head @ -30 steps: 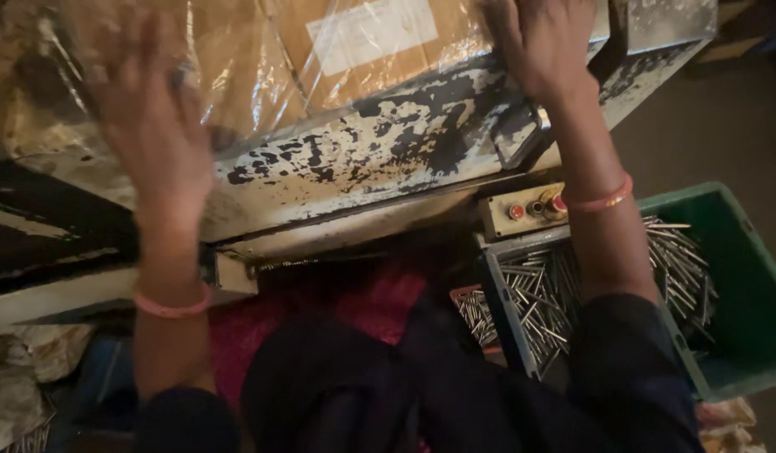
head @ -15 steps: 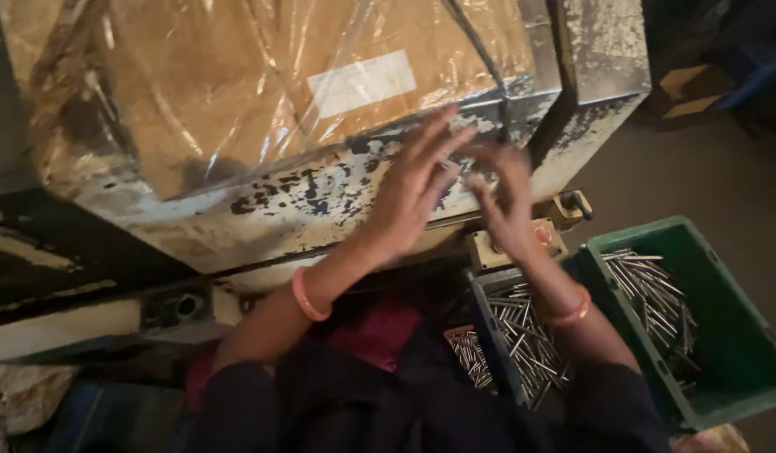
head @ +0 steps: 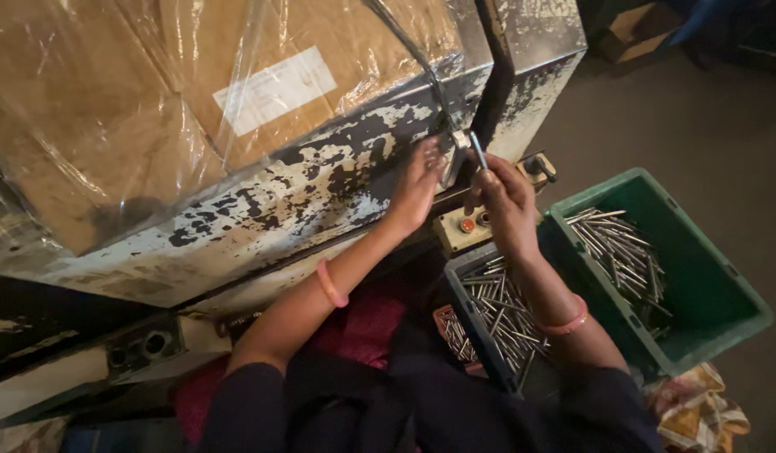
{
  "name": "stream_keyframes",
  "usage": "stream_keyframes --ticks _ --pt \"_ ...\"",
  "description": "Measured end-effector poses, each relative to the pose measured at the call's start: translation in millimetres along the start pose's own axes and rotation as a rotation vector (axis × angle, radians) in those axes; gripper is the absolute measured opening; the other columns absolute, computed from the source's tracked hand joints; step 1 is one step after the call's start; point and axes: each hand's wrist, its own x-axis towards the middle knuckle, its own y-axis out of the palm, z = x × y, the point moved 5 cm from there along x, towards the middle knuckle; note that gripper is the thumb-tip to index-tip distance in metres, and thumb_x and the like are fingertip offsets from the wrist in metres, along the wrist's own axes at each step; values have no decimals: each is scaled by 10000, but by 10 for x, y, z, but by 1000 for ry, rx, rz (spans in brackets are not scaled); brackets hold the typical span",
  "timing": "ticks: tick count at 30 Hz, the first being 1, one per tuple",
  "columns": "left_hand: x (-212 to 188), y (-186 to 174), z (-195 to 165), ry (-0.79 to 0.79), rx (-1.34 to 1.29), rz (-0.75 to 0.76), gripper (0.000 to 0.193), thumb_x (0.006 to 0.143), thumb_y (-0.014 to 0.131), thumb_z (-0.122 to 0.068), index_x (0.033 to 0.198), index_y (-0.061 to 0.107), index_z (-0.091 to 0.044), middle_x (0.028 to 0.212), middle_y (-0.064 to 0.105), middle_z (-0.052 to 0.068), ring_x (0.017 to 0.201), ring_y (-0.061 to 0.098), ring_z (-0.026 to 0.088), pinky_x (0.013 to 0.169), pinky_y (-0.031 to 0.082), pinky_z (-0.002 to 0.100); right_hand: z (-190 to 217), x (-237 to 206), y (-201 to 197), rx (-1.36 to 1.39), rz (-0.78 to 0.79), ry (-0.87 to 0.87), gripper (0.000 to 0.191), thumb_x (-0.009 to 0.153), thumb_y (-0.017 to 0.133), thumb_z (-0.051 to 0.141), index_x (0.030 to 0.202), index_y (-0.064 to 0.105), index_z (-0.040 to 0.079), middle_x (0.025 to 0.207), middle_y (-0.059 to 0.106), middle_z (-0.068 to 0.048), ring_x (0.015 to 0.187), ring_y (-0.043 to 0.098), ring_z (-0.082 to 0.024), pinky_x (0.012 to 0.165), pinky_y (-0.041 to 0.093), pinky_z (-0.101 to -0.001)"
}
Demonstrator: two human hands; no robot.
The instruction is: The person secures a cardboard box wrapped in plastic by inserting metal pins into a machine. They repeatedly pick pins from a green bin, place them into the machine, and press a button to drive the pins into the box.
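Right hand (head: 507, 197) grip clamped on one metal pin (head: 478, 151), left hand (head: 419, 180) spread on machine (head: 304, 189), two bins

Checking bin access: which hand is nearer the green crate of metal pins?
Right. The right hand, holding a thin metal rod, is just up and left of the green crate. The left hand rests farther left, on the worn machine.

Hands hemmed in at the worn machine's front edge (head: 321, 193), plastic-wrapped carton (head: 153, 92) walling off above, dark upright post (head: 493, 84) just beside, green bin (head: 698, 277) of metal pins (head: 623, 252) crowding the right, bare floor (head: 681, 117) beyond open
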Motion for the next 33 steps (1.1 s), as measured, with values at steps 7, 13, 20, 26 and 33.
stream_keyframes --ticks 7,13,20,26,33 --pt "413 357 112 197 -182 64 417 1081 516 -446 984 648 -63 861 598 4 829 530 96 770 451 271 421 -116 -157 -104 -126 -38 224 1028 637 65 1199 627 -80 868 719 -113 764 731 -188 739 608 -317" --pt "164 361 -176 135 -245 -12 504 999 581 -551 913 621 -56 804 537 4 768 502 129 705 407 290 435 -226 -139 91 -130 -59 162 1026 643 32 1162 649 -55 879 673 -91 748 690 -188 717 606 -337" --pt "-435 -178 -209 159 -195 -140 453 968 576 -588 920 629 -140 811 575 -61 784 526 100 724 425 288 380 -380 44 269 -39 4 186 1067 622 140 1197 642 8 877 622 -60 761 638 -151 699 585 -338" --pt "-1081 -1282 299 -46 -261 -267 448 988 649 -513 814 491 -132 729 394 -43 636 326 106 577 246 316 7 -255 390 389 122 143 234 1076 614 224 1228 615 47 878 626 -49 772 643 -160 723 581 -355" --pt "-2086 -2790 609 146 -376 -474 351 1073 546 -386 844 506 -123 734 425 -45 683 408 77 658 353 267 -945 124 1584 523 478 535 278 1085 588 289 1248 606 64 919 704 -85 755 692 -199 687 579 -347"
